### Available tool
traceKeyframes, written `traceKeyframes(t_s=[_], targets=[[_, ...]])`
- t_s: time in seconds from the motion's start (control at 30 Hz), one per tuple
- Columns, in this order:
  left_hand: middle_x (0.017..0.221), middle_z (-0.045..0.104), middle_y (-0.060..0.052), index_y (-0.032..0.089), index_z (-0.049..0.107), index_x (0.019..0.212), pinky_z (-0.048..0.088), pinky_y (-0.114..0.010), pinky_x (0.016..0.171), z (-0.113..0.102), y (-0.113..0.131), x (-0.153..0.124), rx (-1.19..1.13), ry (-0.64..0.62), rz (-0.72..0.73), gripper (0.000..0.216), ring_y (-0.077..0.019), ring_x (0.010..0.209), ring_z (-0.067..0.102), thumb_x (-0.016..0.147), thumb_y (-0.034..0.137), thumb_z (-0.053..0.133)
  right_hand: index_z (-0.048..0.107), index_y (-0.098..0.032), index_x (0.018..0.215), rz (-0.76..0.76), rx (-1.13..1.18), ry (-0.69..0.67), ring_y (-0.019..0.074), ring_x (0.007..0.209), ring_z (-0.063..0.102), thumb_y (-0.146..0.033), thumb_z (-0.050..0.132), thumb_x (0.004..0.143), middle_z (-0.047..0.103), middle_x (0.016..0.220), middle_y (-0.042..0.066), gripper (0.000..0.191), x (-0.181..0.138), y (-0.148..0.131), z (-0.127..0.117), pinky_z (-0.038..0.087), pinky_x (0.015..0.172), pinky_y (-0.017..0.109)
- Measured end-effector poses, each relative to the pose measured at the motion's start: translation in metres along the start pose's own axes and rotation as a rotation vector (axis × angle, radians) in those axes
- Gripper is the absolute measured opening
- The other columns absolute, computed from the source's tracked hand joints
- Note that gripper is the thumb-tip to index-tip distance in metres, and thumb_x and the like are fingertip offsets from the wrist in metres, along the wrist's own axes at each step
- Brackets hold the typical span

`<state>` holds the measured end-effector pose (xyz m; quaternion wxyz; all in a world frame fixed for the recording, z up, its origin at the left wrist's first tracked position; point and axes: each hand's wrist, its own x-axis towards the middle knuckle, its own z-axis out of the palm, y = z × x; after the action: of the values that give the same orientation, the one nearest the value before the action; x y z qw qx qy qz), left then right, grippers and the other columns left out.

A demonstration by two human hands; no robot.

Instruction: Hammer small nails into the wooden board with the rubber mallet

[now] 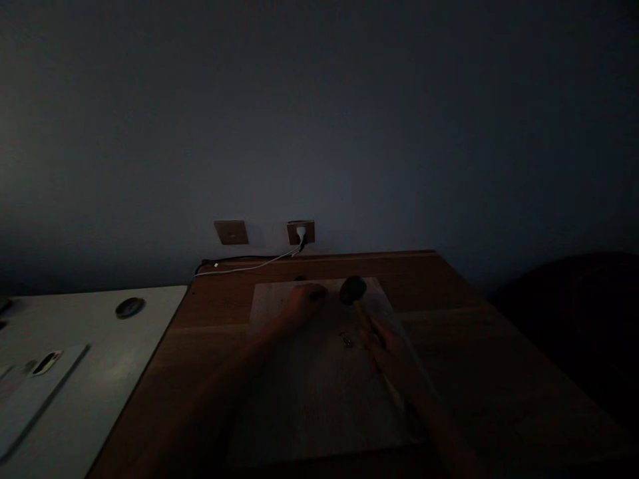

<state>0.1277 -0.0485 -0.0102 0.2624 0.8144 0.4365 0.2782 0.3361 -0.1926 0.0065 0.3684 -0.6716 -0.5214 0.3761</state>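
Observation:
In dim light, my right hand point(392, 352) is wrapped round the wooden handle of a mallet with a dark rounded head point(353, 290). The mallet's head points away from me, over the far right part of a pale wooden board point(309, 399). My left hand point(303, 301) is closed over the board's far edge, left of the mallet head. A dark bit shows at its fingers, too unclear to name. Between the hands, nearer to me, a few small shiny metal pieces point(346, 340) lie on the board.
The board lies on a brown wooden table point(210, 346) against a wall. A wall socket point(301, 231) holds a white plug, with cables point(249, 267) along the table's back edge. To the left, a white table point(114, 372) carries a dark round object point(130, 307) and a flat pale object point(44, 399).

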Motion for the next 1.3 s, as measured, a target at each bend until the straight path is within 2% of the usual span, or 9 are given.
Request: traceKeyframes(t_s=[0.23, 0.57, 0.67, 0.77, 0.87, 1.0, 1.13, 1.2, 1.3], targets=[[0.108, 0.078, -0.007, 0.017, 0.077, 0.106, 0.053, -0.031, 0.096, 0.005, -0.007, -0.002, 0.042, 0.036, 0.027, 0.028, -0.0205, 0.1, 0.071, 0.085, 0.008, 0.061, 0.063, -0.016, 0.127, -0.002, 0.0, -0.023, 0.0153, 0.047, 0.054, -0.052, 0.052, 0.089, 0.058, 0.06, -0.003, 0.054, -0.001, 0.001, 0.0, 0.041, 0.044, 0.026], [0.1, 0.076, -0.008, 0.016, 0.077, 0.098, 0.054, -0.031, 0.088, 0.005, -0.006, 0.0, 0.024, 0.047, 0.089, 0.022, -0.02, 0.091, 0.07, 0.084, 0.008, 0.062, 0.064, -0.015, 0.116, -0.079, 0.01, -0.08, 0.0119, 0.04, 0.049, -0.052, 0.048, 0.092, 0.053, 0.054, -0.005, 0.047, 0.007, -0.008, 0.008, 0.037, 0.04, 0.024], [0.098, 0.077, -0.007, 0.017, 0.072, 0.111, 0.054, -0.03, 0.084, 0.005, -0.006, -0.001, -0.027, 0.056, 0.027, 0.033, -0.0194, 0.089, 0.071, 0.082, 0.006, 0.061, 0.062, -0.015, 0.121, -0.082, -0.001, -0.117, 0.0108, 0.037, 0.045, -0.051, 0.047, 0.093, 0.05, 0.052, -0.007, 0.048, 0.012, -0.017, 0.013, 0.034, 0.037, 0.022], [0.095, 0.077, -0.005, 0.019, 0.061, 0.128, 0.055, -0.028, 0.078, 0.006, -0.008, -0.002, -0.112, 0.046, -0.009, 0.049, -0.018, 0.084, 0.071, 0.081, 0.007, 0.061, 0.061, -0.016, 0.127, -0.095, -0.037, -0.135, 0.0114, 0.04, 0.048, -0.049, 0.048, 0.093, 0.051, 0.056, -0.006, 0.049, 0.017, -0.025, 0.018, 0.035, 0.038, 0.022], [0.096, 0.076, -0.004, 0.019, 0.054, 0.134, 0.055, -0.028, 0.076, 0.007, -0.009, -0.002, -0.16, 0.028, -0.019, 0.06, -0.018, 0.083, 0.071, 0.076, 0.005, 0.063, 0.063, -0.018, 0.126, -0.085, -0.073, -0.158, 0.0125, 0.042, 0.051, -0.046, 0.047, 0.093, 0.055, 0.06, -0.004, 0.046, 0.021, -0.029, 0.023, 0.037, 0.039, 0.023], [0.102, 0.073, -0.007, 0.017, 0.056, 0.125, 0.054, -0.031, 0.08, 0.004, -0.007, -0.001, -0.14, 0.061, -0.047, 0.053, -0.0204, 0.091, 0.069, 0.074, 0.005, 0.065, 0.065, -0.017, 0.122, -0.092, -0.073, -0.138, 0.014, 0.046, 0.053, -0.044, 0.049, 0.093, 0.057, 0.061, -0.002, 0.043, 0.023, -0.029, 0.027, 0.037, 0.04, 0.024], [0.105, 0.066, -0.009, 0.016, 0.059, 0.111, 0.054, -0.033, 0.081, -0.002, -0.001, -0.007, 0.007, 0.116, -0.065, 0.038, -0.0218, 0.093, 0.065, 0.075, 0.009, 0.068, 0.064, -0.015, 0.123, -0.087, -0.027, -0.162, 0.0135, 0.045, 0.052, -0.047, 0.048, 0.091, 0.058, 0.062, -0.002, 0.047, 0.02, -0.028, 0.025, 0.038, 0.04, 0.024], [0.106, 0.064, -0.008, 0.017, 0.06, 0.106, 0.053, -0.033, 0.082, -0.005, 0.004, -0.016, 0.106, 0.099, 0.019, 0.029, -0.0213, 0.094, 0.063, 0.079, 0.012, 0.066, 0.062, -0.015, 0.126, -0.079, -0.008, -0.152, 0.0132, 0.043, 0.05, -0.049, 0.049, 0.09, 0.055, 0.059, -0.004, 0.052, 0.018, -0.027, 0.022, 0.036, 0.039, 0.023], [0.104, 0.066, -0.008, 0.018, 0.062, 0.104, 0.051, -0.032, 0.086, -0.007, 0.017, -0.031, 0.29, -0.056, 0.341, 0.015, -0.021, 0.098, 0.063, 0.089, 0.016, 0.061, 0.061, -0.014, 0.128, -0.046, 0.01, -0.088, 0.0136, 0.04, 0.046, -0.053, 0.049, 0.089, 0.048, 0.051, -0.007, 0.056, 0.015, -0.025, 0.015, 0.035, 0.038, 0.024]])
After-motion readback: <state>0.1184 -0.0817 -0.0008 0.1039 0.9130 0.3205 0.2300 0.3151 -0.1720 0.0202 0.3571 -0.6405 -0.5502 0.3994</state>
